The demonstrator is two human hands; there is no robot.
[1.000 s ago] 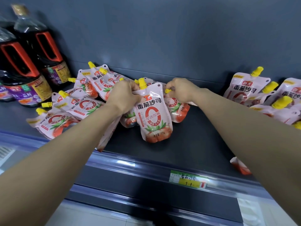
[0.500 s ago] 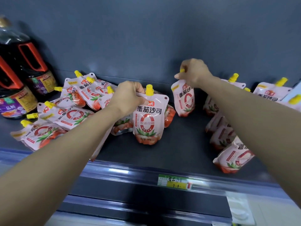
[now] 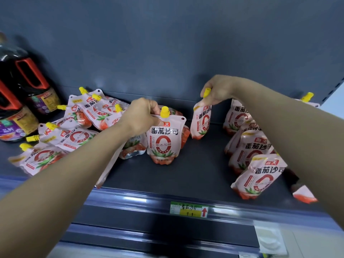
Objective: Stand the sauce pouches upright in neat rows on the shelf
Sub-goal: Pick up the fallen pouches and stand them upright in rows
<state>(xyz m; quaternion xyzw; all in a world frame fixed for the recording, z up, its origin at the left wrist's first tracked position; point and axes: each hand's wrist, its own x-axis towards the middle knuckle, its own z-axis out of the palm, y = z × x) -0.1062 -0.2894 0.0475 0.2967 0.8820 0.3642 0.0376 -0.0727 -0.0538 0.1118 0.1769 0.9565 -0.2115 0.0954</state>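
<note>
A: Why grip near the caps?
B: Probably so the heavy bottoms hang level. The left hand (image 3: pixel 141 116) pinches the centre pouch (image 3: pixel 163 140) standing on the shelf (image 3: pixel 195 174); the right hand (image 3: pixel 217 90) pinches the hanging pouch (image 3: pixel 202 121) right of centre, just above it

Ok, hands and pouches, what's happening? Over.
Left hand steadies upright pouch. Right hand holds second pouch by its cap. Pile lies flat at left.
</note>
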